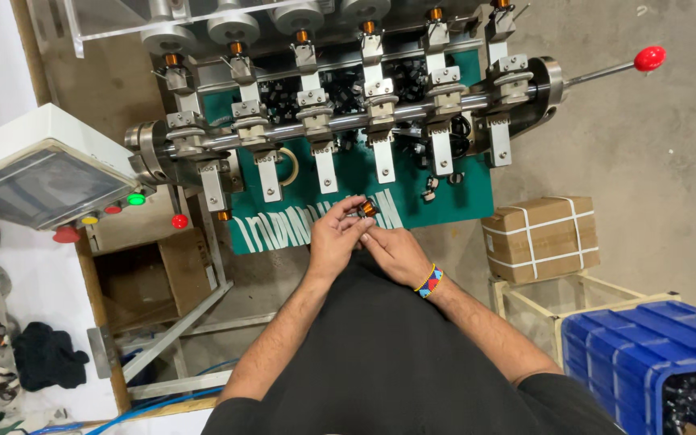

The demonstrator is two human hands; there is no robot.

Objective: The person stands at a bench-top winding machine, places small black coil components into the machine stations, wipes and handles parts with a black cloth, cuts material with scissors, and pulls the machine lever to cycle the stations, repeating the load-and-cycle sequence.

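Both hands met in front of the winder [348, 121], over its green bench [445, 189]. The left hand [333, 238] pinched a small copper coil [367, 209] in its fingertips, while the right hand [395, 251], fingers curled, touched it from below.

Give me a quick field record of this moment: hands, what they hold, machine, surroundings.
left hand: fingertips pinch a small copper-wound coil
right hand: touches the same coil from below; beaded wristband on the wrist
machine: multi-spindle winding machine with green bed, red-knobbed lever
left side: control panel with coloured buttons
right side: strapped cardboard box, blue crate
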